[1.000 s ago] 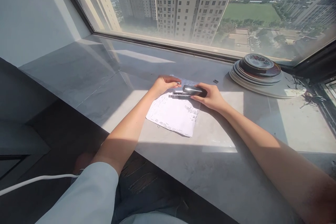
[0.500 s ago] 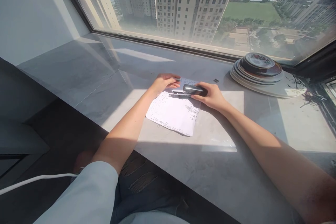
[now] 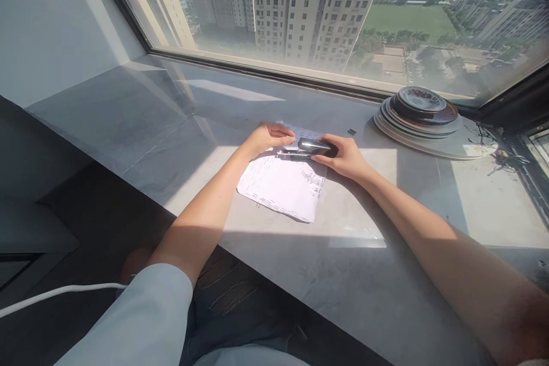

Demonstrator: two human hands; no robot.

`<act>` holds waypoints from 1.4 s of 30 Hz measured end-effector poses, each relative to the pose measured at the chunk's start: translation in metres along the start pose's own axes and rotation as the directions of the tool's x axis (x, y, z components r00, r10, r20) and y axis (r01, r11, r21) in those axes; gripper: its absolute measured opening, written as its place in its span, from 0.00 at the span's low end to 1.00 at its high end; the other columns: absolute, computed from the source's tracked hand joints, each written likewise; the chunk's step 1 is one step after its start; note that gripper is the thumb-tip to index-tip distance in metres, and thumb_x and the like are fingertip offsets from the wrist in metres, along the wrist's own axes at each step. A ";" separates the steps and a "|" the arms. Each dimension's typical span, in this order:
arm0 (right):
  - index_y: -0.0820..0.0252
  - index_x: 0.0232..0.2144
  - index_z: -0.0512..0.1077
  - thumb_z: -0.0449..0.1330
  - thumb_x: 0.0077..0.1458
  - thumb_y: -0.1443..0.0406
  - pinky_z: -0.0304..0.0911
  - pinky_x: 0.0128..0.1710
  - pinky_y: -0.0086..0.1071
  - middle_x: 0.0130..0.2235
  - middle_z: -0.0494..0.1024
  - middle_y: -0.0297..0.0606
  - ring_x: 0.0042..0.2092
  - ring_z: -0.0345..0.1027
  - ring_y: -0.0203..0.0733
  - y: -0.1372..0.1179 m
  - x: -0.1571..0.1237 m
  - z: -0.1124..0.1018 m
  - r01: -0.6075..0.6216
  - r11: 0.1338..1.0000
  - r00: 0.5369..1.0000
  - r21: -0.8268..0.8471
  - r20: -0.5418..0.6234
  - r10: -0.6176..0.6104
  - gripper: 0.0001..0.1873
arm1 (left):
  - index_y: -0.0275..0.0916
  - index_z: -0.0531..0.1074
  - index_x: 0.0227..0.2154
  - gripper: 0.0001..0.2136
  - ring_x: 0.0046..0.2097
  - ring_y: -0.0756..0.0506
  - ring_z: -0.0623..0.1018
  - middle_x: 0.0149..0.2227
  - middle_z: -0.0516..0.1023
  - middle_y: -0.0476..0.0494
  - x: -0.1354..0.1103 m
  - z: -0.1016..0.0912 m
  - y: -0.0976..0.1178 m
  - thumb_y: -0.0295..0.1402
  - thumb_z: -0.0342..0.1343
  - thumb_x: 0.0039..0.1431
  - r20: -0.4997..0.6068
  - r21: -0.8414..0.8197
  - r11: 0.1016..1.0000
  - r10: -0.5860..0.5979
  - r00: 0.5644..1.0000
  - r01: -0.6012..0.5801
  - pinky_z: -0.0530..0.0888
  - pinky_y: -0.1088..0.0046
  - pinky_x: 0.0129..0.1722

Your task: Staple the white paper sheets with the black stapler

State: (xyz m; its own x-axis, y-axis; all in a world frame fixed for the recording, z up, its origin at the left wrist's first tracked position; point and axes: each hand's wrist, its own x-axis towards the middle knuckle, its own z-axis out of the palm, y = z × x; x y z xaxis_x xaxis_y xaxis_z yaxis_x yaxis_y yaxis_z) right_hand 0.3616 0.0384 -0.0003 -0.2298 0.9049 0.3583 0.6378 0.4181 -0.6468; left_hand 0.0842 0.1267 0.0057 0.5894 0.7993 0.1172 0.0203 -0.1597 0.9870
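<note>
My right hand [image 3: 341, 154] is wrapped round the rear of a black stapler [image 3: 315, 146], whose top stands raised from its base. Just left of it, my left hand [image 3: 272, 138] is closed in a pinch at the stapler's front. A small strip of staples seems to be between its thumb and fingertips, mostly hidden now. Under the stapler and both hands lies a white sheet of paper [image 3: 283, 189], with rows of staples or short dark marks along its edges and a denser patch at the right.
A small dark strip [image 3: 351, 131] lies on the stone sill [image 3: 360, 286] beyond my right hand. At the back right stands a stack of plates [image 3: 416, 117], with dry twigs [image 3: 510, 157] beside it. A window [image 3: 278, 11] borders the far side.
My left hand has turned slightly and brought its fingertips down to the front of the stapler; the strip it pinched shows less. My right hand and the stapler have stayed nearly still.
</note>
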 end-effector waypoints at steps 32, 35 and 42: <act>0.58 0.41 0.78 0.70 0.53 0.53 0.68 0.44 0.42 0.40 0.84 0.41 0.41 0.77 0.51 -0.003 0.000 0.000 -0.021 1.000 1.000 0.001 -0.005 0.021 0.19 | 0.39 0.86 0.32 0.06 0.38 0.43 0.86 0.33 0.86 0.43 -0.013 0.012 0.016 0.34 0.73 0.50 0.091 0.265 0.954 0.121 0.988 -0.142 0.81 0.68 0.41; 0.58 0.41 0.78 0.70 0.54 0.53 0.68 0.44 0.42 0.40 0.84 0.41 0.41 0.77 0.51 -0.003 0.000 0.000 -0.019 1.000 1.000 0.004 0.001 0.019 0.18 | 0.40 0.86 0.31 0.06 0.38 0.43 0.85 0.32 0.86 0.43 -0.014 0.013 0.017 0.33 0.73 0.50 0.090 0.283 0.947 0.130 0.987 -0.150 0.81 0.68 0.41; 0.57 0.41 0.78 0.70 0.53 0.52 0.69 0.43 0.42 0.39 0.84 0.41 0.40 0.76 0.52 -0.006 0.000 -0.001 -0.025 1.000 1.000 -0.006 0.004 0.025 0.18 | 0.41 0.86 0.31 0.05 0.38 0.43 0.85 0.33 0.86 0.43 -0.015 0.015 0.020 0.34 0.72 0.51 0.089 0.303 0.940 0.137 0.987 -0.158 0.81 0.66 0.42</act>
State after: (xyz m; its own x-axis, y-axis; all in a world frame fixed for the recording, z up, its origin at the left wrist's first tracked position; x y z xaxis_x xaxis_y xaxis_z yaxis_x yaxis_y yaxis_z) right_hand 0.3587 0.0364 0.0043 -0.2166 0.9156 0.3388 0.6480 0.3944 -0.6515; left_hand 0.0874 0.1029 0.0217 0.6563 0.7149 0.2412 0.1708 -0.4521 0.8754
